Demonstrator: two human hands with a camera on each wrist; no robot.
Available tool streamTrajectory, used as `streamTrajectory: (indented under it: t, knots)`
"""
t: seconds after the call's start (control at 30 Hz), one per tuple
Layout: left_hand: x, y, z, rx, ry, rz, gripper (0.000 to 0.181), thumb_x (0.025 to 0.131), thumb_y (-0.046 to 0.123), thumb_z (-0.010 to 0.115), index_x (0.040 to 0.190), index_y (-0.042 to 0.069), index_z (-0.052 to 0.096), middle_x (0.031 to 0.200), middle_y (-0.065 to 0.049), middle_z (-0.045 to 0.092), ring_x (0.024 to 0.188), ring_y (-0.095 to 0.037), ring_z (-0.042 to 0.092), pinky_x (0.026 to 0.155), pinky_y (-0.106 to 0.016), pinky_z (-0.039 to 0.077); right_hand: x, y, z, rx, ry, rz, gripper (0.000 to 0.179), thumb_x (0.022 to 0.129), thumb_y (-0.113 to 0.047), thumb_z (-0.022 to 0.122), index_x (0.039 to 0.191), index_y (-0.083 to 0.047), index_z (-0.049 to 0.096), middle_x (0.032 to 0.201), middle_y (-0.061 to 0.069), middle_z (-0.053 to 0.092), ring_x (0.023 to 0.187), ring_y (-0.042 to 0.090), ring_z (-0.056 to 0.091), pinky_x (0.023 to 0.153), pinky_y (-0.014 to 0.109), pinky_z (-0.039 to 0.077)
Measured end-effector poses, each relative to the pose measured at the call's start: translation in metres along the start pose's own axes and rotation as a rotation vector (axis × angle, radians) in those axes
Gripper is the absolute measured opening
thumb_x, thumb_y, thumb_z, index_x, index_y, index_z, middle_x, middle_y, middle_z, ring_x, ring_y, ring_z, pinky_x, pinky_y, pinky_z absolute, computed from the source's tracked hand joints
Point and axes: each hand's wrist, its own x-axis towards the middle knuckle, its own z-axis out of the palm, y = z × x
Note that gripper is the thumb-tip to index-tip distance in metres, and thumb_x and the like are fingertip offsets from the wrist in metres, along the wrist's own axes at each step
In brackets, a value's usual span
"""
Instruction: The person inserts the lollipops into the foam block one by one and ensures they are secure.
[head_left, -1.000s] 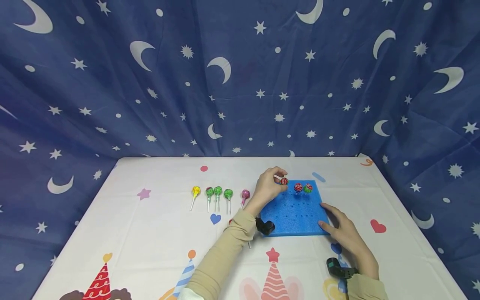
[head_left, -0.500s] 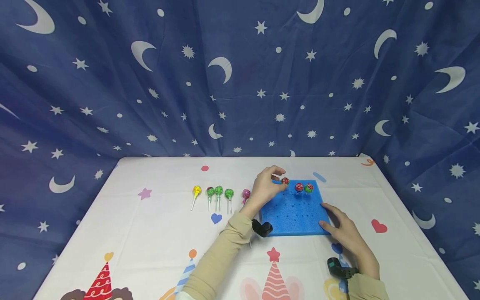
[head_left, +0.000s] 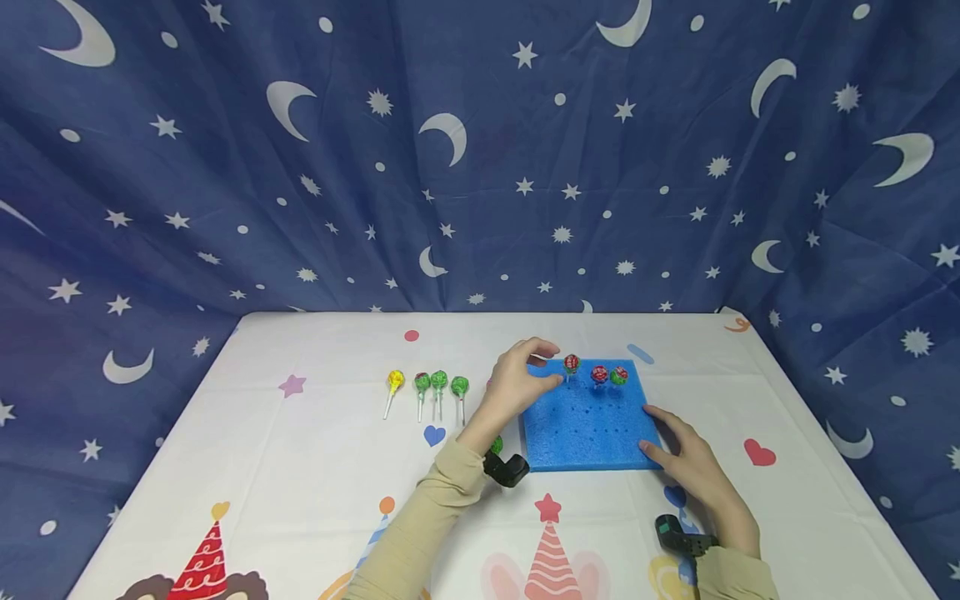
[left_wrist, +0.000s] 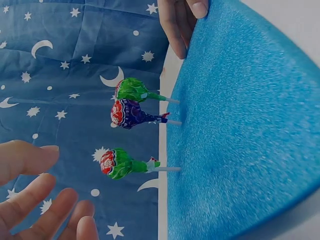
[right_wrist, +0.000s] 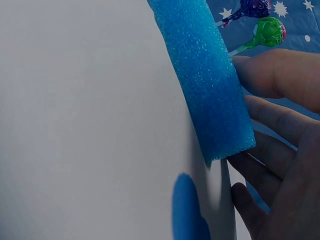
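Note:
My left hand [head_left: 516,379] hovers over the back left part of the blue foam board [head_left: 592,454], its thumb and fingers spread with nothing between them. Just beyond the fingertips, a red-and-green lollipop [head_left: 572,363] stands with its stick in the board; the left wrist view shows a gap between it and the fingers. Along the same back row stand a purple-and-red lollipop [head_left: 599,375] and another green-and-red lollipop [head_left: 618,376]. At the board's right edge rests my right hand [head_left: 690,467], thumb and fingers touching the foam's side without curling round it.
Left of the board, a yellow lollipop [head_left: 396,380] and several green lollipops [head_left: 439,380] lie in a row on the patterned white tablecloth [head_left: 300,467]. A green lollipop [head_left: 496,446] shows partly beside my left wrist. Small holes dot the board. Behind hangs a blue curtain [head_left: 495,208].
My left hand has let go of the red-and-green lollipop and drawn back to the left; the lollipop stays standing in the board. The right hand has kept its place.

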Motion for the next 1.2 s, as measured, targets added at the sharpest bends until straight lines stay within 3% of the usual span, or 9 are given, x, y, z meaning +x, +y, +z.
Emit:
streamTrajectory:
  t: [0.23, 0.5, 0.7, 1.2]
  knots:
    - [-0.015, -0.003, -0.009, -0.048, -0.014, -0.018, 0.037, 0.082, 0.017, 0.074, 0.118, 0.015, 0.064, 0.119, -0.001, 0.065, 0.108, -0.020, 0.062, 0.085, -0.033, 0.052, 0.000, 0.000, 0.000, 0.004, -0.007, 0.004, 0.070, 0.092, -0.041, 0.060, 0.150, -0.015, 0.030, 0.155, 0.028, 0.022, 0.140, 0.055, 0.018, 0.104, 0.075, 0.019]
    - [-0.035, -0.005, -0.017, -0.086, 0.015, -0.012, 0.032, 0.083, 0.015, 0.073, 0.115, 0.016, 0.065, 0.116, -0.001, 0.065, 0.107, -0.020, 0.062, 0.082, -0.028, 0.053, 0.000, -0.001, -0.001, 0.008, -0.010, 0.009, 0.070, 0.092, -0.041, 0.060, 0.150, -0.015, 0.030, 0.155, 0.029, 0.021, 0.140, 0.055, 0.017, 0.104, 0.075, 0.020]
    - [-0.051, -0.010, -0.022, -0.108, 0.044, 0.006, 0.032, 0.083, 0.013, 0.073, 0.114, 0.011, 0.065, 0.114, -0.004, 0.066, 0.105, -0.020, 0.063, 0.080, -0.023, 0.052, -0.001, -0.001, -0.001, 0.006, -0.012, 0.011, 0.071, 0.092, -0.042, 0.059, 0.150, -0.015, 0.029, 0.155, 0.028, 0.021, 0.140, 0.055, 0.017, 0.104, 0.075, 0.019]
    - [-0.079, -0.027, -0.031, -0.136, 0.101, -0.065, 0.028, 0.082, 0.010, 0.072, 0.110, 0.009, 0.066, 0.110, -0.006, 0.067, 0.101, -0.023, 0.063, 0.077, -0.023, 0.051, -0.001, -0.002, -0.001, 0.011, -0.015, 0.014, 0.072, 0.092, -0.043, 0.060, 0.150, -0.015, 0.029, 0.155, 0.027, 0.022, 0.141, 0.054, 0.016, 0.105, 0.075, 0.018]
